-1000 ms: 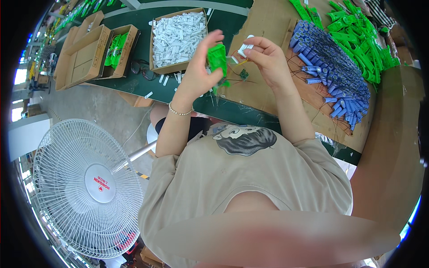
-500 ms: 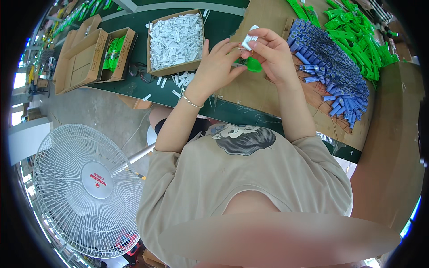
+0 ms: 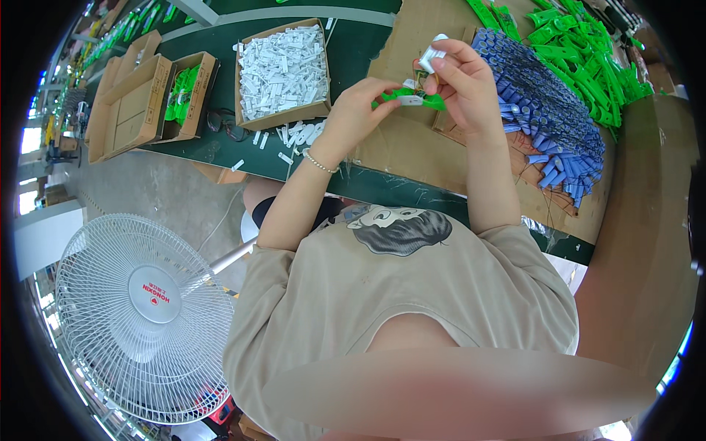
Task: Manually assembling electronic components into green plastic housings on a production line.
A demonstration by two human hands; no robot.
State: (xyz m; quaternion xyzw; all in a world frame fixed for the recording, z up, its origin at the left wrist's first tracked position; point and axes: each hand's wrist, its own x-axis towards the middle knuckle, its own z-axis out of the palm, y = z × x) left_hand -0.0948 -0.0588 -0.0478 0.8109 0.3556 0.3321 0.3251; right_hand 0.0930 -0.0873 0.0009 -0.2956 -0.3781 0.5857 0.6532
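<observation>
My left hand (image 3: 357, 114), a beaded bracelet at its wrist, pinches the end of a green plastic casing (image 3: 434, 101). A small white plastic piece (image 3: 411, 101) lies along that casing by my fingertips. Higher and to the right, my right hand (image 3: 471, 84) is closed on a white block-like part (image 3: 432, 56) between thumb and fingers. Thin wires (image 3: 419, 76) run between the white part and the green casing. My right fingers partly hide the casing's far end, and the exact kind of the white part is too small to tell.
Blue cylindrical cells with wires (image 3: 540, 103) are heaped right of my hands, with green plastic casings (image 3: 581, 59) behind. A cardboard box of white pieces (image 3: 327, 81) stands left; loose white pieces (image 3: 301, 134) lie before it. A white fan (image 3: 154, 294) stands lower left.
My right hand has moved slightly right with the white part. My left fingers now pinch the green casing, which has turned to show its length and the white piece on it.
</observation>
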